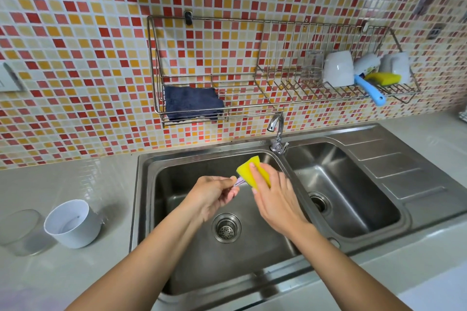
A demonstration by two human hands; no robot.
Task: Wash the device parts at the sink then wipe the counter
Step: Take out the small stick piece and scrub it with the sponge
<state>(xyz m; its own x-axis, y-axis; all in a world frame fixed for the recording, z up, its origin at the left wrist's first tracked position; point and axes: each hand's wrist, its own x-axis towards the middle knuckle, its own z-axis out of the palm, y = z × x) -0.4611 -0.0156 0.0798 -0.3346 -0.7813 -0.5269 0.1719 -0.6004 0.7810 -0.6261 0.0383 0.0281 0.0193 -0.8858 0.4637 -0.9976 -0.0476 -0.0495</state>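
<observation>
Over the big left sink (161, 184) I am pinching a tiny purple part (239, 181) in my left hand (214, 194). It is pointing right, into the yellow sponge (252, 171) my right hand (275, 199) is squeezing.

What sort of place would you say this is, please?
Most likely a home kitchen: a steel double sink with a tap, a mosaic tile wall, and a wire dish rack holding cups.

Legible text: none that I can make out. The white bottle (367, 62) on the rack (227, 106) carries a printed label, but it is too blurred to read; no other thing shows print.
</observation>
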